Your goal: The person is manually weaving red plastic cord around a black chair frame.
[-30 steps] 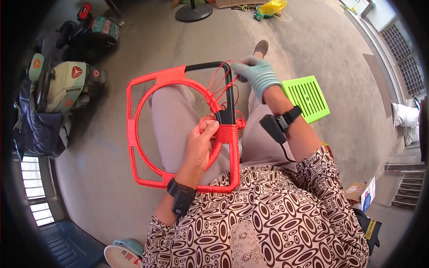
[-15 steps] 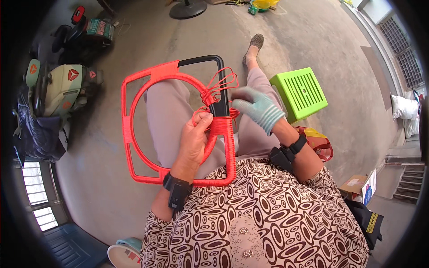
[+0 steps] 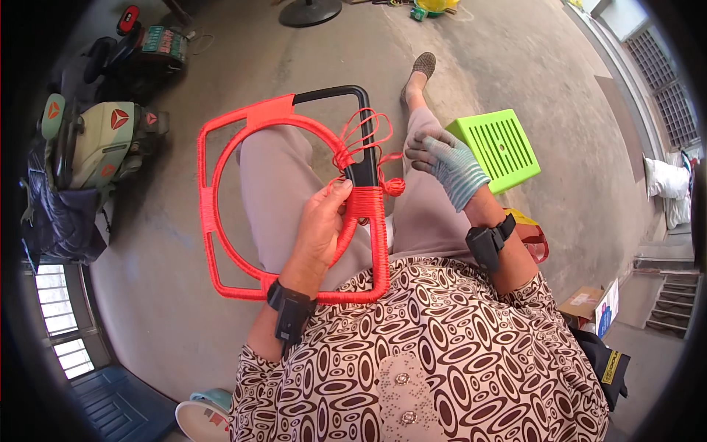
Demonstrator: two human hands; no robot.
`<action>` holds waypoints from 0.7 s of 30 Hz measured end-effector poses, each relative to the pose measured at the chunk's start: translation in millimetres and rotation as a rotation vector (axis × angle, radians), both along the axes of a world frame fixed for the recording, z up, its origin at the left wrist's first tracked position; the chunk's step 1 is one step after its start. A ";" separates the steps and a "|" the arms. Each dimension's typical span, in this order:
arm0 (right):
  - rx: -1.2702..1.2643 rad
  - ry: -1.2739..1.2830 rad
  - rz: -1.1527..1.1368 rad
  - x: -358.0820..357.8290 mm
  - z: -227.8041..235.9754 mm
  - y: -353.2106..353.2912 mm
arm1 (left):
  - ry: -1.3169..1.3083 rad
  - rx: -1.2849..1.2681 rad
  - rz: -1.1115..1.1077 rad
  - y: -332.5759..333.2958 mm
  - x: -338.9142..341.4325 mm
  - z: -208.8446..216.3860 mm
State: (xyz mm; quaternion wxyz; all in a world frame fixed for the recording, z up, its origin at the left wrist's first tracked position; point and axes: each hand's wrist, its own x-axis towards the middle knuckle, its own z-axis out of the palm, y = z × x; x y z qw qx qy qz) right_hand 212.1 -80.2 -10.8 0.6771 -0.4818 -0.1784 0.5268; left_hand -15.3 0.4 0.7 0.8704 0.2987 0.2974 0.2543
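A squarish black frame (image 3: 339, 91) with a round inner ring lies over my lap, mostly wrapped in red cord (image 3: 370, 200). Its top right corner and part of the right side show bare black. My left hand (image 3: 322, 214), ungloved, grips the ring where it meets the right side, thumb on top. Loose loops of cord (image 3: 375, 121) stand up above that thumb, and a small red cord bundle (image 3: 395, 186) hangs right of the frame. My right hand (image 3: 451, 163), in a striped pale-green glove, is apart from the frame with fingers curled. A strand stretches toward it; the grip is unclear.
A lime-green slatted plastic stool (image 3: 501, 149) stands right of my knee. A red and yellow bag (image 3: 532, 234) lies beside my right forearm. Parked scooters (image 3: 110, 140) are at left, a round black stand base (image 3: 309, 10) far ahead, and a cardboard box (image 3: 582, 302) lower right.
My right hand has moved right, away from the cord loops and the frame. The cord bundle has shifted slightly right and shows more clearly. My left hand keeps its hold on the frame.
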 end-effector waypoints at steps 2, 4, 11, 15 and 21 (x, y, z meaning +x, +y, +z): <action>-0.088 -0.053 0.015 -1.1 -4.6 -4.9 | -0.005 0.003 0.016 0.9 -0.5 -3.8; -0.247 -0.368 0.310 -11.0 -4.7 -9.8 | -0.007 0.006 0.029 0.3 -1.7 -5.1; -0.237 -0.521 0.450 -35.8 4.4 -7.6 | 0.006 -0.047 0.023 -2.2 1.4 5.4; -0.269 -0.498 0.196 -9.6 6.6 -20.8 | 0.037 -0.002 0.038 2.8 -6.2 -11.0; 0.045 -0.241 -0.234 29.0 10.7 -65.4 | 0.034 -0.004 0.036 1.2 -6.3 -3.8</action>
